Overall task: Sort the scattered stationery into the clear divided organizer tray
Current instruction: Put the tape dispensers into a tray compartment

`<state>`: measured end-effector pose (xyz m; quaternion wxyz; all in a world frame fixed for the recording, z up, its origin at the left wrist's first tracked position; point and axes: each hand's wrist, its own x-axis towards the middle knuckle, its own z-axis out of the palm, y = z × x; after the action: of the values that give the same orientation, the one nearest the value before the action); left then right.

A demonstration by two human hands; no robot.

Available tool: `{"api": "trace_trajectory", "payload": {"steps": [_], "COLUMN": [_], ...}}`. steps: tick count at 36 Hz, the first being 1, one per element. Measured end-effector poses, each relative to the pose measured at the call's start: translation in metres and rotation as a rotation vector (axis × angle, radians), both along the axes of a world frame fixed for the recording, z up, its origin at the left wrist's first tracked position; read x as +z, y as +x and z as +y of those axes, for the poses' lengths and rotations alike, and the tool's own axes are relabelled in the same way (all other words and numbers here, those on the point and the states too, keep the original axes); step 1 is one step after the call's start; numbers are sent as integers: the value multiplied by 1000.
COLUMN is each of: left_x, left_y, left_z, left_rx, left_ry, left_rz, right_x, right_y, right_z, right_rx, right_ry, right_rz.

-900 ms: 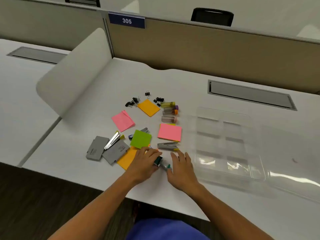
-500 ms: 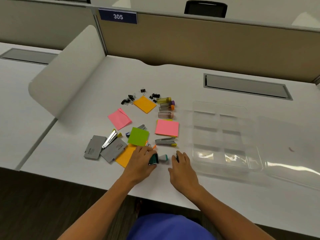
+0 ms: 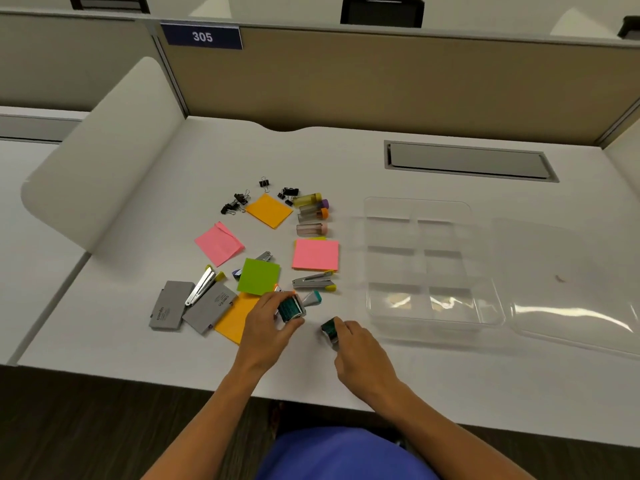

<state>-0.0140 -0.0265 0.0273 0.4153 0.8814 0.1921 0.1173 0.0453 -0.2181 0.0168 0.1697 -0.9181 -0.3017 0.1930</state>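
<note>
My left hand (image 3: pixel 265 332) grips a small dark green staple box (image 3: pixel 291 308) just above the desk, beside a teal-tipped stapler (image 3: pixel 311 298). My right hand (image 3: pixel 360 355) holds a second green staple box (image 3: pixel 329 330), left of the clear divided organizer tray (image 3: pixel 491 306). Every tray compartment looks bare. Scattered on the desk lie pink sticky notes (image 3: pixel 315 254), a green pad (image 3: pixel 259 276), orange pads (image 3: pixel 269 210), black binder clips (image 3: pixel 235 204), small capped tubes (image 3: pixel 311 211), a yellow-tipped stapler (image 3: pixel 313 281) and grey cases (image 3: pixel 168 304).
The tray's clear lid (image 3: pixel 575 289) lies to the right of it. A white curved divider (image 3: pixel 100 150) rises at the left, a tan partition (image 3: pixel 381 81) runs along the back, and a grey cable hatch (image 3: pixel 467 161) sits behind the tray.
Both hands have lifted a green staple box each. The right hand drew back toward me and to the right with its box; the left hand raised its box beside the teal-tipped stapler.
</note>
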Motion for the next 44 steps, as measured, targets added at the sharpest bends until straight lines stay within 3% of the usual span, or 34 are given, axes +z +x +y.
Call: {"api": "trace_trajectory", "payload": {"steps": [4,8,16,19,24,34,44], "left_x": [2,6,22,29,35,47,51], "left_y": [7,15,34,44,64,114,155], "left_z": [-7,-11,-26,-35,-50,-91,-144], "left_rx": [20,23,57,42,-23,-218,-448], "left_ry": [-36,-56,-172,-218,-239,-157,9], "left_rz": [-36,-69,-166,-173,-147,-131,3], "right_x": [9,24,50,57,68,90,97], "right_y": [6,13,23,26,36,65,104], "right_z": [-2,-9,-49,-68,-94,-140,-190], "right_rx": [-87,-440,-609,-525,-447,-593,-738], "right_ry": [129,454,852,992,1111,1177,811], "right_rz": [254,889,1503,1627,1615,1133,463]}}
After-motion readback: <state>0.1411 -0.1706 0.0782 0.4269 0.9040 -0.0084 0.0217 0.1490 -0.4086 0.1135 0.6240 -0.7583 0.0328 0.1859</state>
